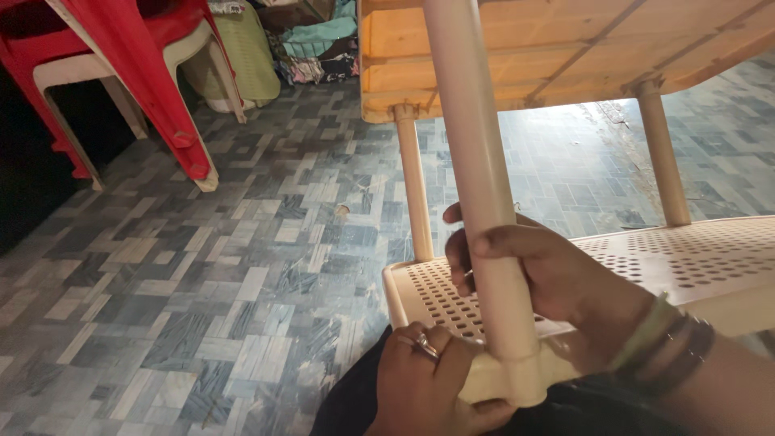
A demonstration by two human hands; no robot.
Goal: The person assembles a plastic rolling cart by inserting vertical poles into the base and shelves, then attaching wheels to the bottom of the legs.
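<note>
You have a cream plastic leg tube (476, 153) standing nearly upright, leaning slightly left toward its top, its lower end seated in the round socket (523, 379) at the near corner of a cream perforated shelf (686, 254), which lies flat and low in front of you. Two more cream legs, the rear-left leg (415, 182) and the rear-right leg (663, 153), rise from that shelf to an orange-tan upper shelf (565, 44), whose ribbed underside faces you and which hangs level above the perforated one.
</note>
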